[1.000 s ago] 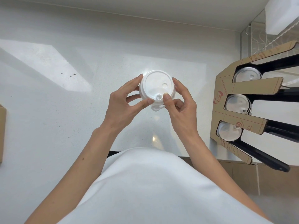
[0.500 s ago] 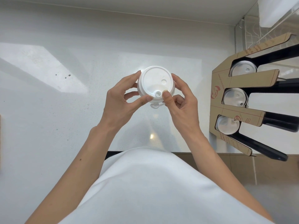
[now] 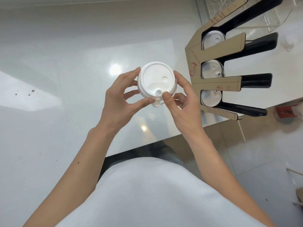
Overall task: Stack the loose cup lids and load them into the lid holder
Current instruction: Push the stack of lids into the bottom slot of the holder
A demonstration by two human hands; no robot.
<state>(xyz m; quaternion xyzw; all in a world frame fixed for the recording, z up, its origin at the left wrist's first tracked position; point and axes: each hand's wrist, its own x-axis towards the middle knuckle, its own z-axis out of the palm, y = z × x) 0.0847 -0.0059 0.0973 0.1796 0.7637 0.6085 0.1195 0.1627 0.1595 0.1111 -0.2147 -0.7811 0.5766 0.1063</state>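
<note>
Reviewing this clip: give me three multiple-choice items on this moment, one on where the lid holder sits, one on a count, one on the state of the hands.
1. Where is the cardboard lid holder relative to the hands?
A. To the person's right
B. To the person's left
C. Under the hands

2. How many slots of the holder show lids?
A. One
B. Three
C. Five

3. What holds the white lid stack?
A. Left hand only
B. Nothing; it lies on the counter
C. Both hands

Key: 1 A, it stands at the right counter edge. 2 B, each of three slots shows a lid. 3 C, left hand and right hand pinch it.
</note>
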